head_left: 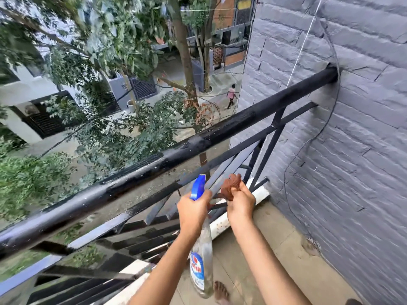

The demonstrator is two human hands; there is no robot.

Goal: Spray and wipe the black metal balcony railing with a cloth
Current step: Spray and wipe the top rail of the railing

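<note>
Bare toes [221,291] show at the bottom edge on the tiled balcony floor [271,249]. Just above them hangs a clear spray bottle [201,260] with a blue trigger head, its neck gripped by the curled fingers of the left hand [193,213]. Beside it, right of centre, the right hand [241,205] pinches a bunched brown cloth [230,190]. Beyond both hands the black metal railing [198,139] runs from lower left to upper right, its top rail speckled with droplets, meeting the grey brick wall [352,139]. Far below, a pedestrian [231,95] walks past trees [132,128].
</note>
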